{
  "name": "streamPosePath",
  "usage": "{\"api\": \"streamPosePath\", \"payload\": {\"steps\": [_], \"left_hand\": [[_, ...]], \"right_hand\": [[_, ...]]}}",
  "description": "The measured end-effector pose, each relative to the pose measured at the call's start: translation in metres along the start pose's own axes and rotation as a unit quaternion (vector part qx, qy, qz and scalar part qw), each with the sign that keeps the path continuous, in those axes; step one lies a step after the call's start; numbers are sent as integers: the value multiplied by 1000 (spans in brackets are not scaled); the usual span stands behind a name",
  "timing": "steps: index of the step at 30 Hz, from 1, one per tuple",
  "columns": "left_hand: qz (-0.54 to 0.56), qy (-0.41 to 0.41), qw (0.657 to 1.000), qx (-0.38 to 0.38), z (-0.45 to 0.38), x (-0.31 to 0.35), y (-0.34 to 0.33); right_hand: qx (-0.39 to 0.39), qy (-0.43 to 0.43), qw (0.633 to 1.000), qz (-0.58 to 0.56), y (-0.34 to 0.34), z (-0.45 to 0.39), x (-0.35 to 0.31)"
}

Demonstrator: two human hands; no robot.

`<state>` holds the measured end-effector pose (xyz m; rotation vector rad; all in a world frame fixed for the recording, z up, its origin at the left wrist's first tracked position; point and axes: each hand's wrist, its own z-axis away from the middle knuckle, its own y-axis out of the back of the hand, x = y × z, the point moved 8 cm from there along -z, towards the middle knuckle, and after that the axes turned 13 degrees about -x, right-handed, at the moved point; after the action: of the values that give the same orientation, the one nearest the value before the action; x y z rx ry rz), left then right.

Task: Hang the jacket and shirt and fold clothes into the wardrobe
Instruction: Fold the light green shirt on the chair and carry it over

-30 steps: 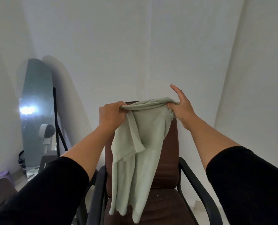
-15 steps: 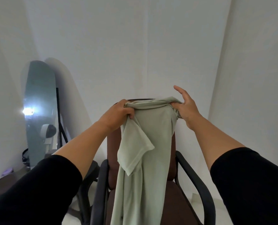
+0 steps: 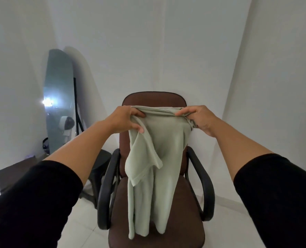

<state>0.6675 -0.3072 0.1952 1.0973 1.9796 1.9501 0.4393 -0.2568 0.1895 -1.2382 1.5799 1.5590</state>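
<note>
A pale green shirt hangs lengthwise in the air in front of a brown office chair. My left hand grips its top edge on the left, thumb and fingers curled into the fabric. My right hand pinches the top edge on the right, with cloth bunched under the palm. One short sleeve hangs folded over the front on the left side. The shirt's lower end reaches down over the chair seat. No wardrobe, jacket or hanger is in view.
The chair has black armrests on both sides. A tall mirror leans on the left wall beside a black stand. A dark low table and a dark stool stand at the left. White walls and floor tiles surround the chair.
The view has tilted down, showing more of the chair and floor. Both hands still hold the shirt's top edge; my right hand's fingers have curled down onto the cloth.
</note>
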Motion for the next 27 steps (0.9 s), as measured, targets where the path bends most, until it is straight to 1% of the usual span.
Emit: {"api": "streamPosePath", "payload": {"steps": [5, 8, 11, 15, 17, 20, 24, 27], "left_hand": [[16, 9, 1000, -2, 21, 23, -18], [34, 19, 999, 25, 21, 31, -16], [39, 33, 998, 49, 7, 29, -18], [32, 56, 997, 51, -33, 8, -41], [19, 72, 997, 36, -62, -12, -62], [13, 91, 996, 16, -112, -51, -103], [-4, 118, 993, -19, -186, -117, -176], [-19, 128, 990, -63, -232, -162, -240]], "right_hand": [[-16, -33, 999, 37, 6, 25, 15], [-21, -38, 998, 41, 12, 26, 15], [-14, -36, 998, 56, 19, 14, 16], [-7, -56, 995, 83, 27, -18, 43], [-9, -73, 992, 102, 29, -42, 68], [-4, -93, 988, 120, 30, -89, 123], [8, -129, 980, 151, 24, -159, 217], [12, -126, 973, 194, 9, -203, 290]]}}
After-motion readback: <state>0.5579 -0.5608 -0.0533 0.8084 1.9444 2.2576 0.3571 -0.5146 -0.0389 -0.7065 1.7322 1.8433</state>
